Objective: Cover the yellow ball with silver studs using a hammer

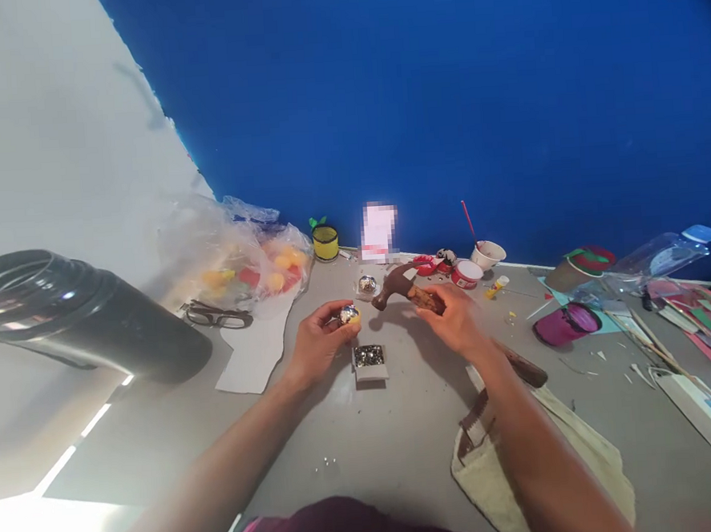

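Observation:
My left hand is closed around a small yellow ball whose top is covered with shiny silver tack heads. In my right hand is a claw hammer, gripped by its worn brown handle, its head a little right of the ball and apart from it. Just below the ball stands a small open box full of silver tacks. Behind it, a second silver-studded ball rests in what looks like a clear holder. A few loose tacks lie toward the front of the table.
A large dark flask leans in at left, near glasses and a plastic bag. Right of my right arm lie a cloth, a wooden-handled saw, a purple cup and a power strip. A blue wall rises behind.

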Tool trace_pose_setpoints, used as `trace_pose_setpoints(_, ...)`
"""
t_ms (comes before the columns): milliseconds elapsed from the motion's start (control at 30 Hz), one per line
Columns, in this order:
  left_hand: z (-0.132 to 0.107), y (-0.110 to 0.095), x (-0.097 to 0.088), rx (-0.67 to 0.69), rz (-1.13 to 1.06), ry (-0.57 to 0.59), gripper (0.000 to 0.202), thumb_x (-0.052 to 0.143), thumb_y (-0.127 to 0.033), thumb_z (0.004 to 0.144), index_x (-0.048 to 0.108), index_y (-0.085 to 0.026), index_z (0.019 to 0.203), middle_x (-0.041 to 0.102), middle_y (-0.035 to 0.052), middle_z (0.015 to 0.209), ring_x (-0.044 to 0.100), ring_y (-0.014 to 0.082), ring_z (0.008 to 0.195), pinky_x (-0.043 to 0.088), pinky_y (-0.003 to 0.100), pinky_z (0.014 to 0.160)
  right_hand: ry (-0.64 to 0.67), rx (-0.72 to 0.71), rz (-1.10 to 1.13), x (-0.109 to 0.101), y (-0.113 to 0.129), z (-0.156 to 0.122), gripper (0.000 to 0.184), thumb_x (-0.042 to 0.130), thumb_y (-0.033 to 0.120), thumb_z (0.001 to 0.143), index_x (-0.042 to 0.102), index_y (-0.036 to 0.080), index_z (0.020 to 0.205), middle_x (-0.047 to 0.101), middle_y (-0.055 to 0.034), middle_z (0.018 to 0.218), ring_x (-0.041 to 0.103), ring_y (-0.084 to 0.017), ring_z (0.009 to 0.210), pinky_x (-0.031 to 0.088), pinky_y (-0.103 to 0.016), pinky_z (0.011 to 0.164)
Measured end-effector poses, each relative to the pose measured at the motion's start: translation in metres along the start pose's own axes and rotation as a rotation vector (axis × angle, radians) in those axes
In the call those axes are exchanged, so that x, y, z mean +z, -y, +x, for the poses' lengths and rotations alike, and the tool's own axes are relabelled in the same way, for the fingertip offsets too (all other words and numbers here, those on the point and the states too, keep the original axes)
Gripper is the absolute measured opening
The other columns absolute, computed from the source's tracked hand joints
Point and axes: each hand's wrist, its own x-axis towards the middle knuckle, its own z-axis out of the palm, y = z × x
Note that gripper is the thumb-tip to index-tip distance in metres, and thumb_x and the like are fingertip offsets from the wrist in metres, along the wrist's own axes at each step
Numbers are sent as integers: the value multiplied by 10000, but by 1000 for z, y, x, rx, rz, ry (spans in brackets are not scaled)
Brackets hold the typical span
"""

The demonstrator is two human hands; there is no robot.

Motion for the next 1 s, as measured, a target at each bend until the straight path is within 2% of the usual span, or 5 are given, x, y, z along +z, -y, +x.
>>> trace_pose_setpoints(267, 8, 10, -9, 65, 4, 20, 394, 822, -428, 728, 697, -172, 1000, 639, -9, 742, 563, 97, 583, 446, 240, 571, 435, 133, -192, -3, -8, 4, 219, 717, 408, 804, 730, 261, 966, 721, -29, 955, 611, -204, 794, 310, -282, 601)
trace_pose_setpoints(367, 6, 8, -9, 47, -22, 55, 372, 804, -460, 749, 698, -166, 949, 646, 2, 723, 580, 105, 597, 454, 240, 579, 433, 48, -230, 4, -3, 0, 158, 704, 378, 832, 738, 238, 898, 702, -52, 924, 604, -206, 792, 318, -283, 599)
trace_pose_setpoints(567, 4, 3, -7, 22, -34, 42, 394, 822, -456, 725, 688, -164, 952, 665, 6, 754, 587, 103, 592, 449, 239, 575, 198, -234, -67, 10, 39, -15, 74, 654, 234, 928, 728, 234, 933, 715, -56, 990, 578, -215, 1001, 416, -304, 767)
trace_pose_setpoints(767, 2, 2, -7, 4, -23, 69, 424, 833, -448, 720, 691, -161, 997, 657, 4, 800, 574, 101, 606, 442, 247, 578, 488, -438, -141, 26, 77, -25, 133, 627, 166, 937, 748, 219, 927, 734, -57, 909, 577, -224, 940, 392, -313, 724)
trace_pose_setpoints(1000, -1, -5, -6, -44, -41, 71, 431, 849, -429, 695, 702, -151, 991, 634, -3, 780, 550, 96, 595, 426, 241, 562, 483, -494, -193, 36, 76, -31, 163, 585, 197, 974, 740, 206, 924, 695, -65, 886, 564, -220, 910, 382, -325, 730)
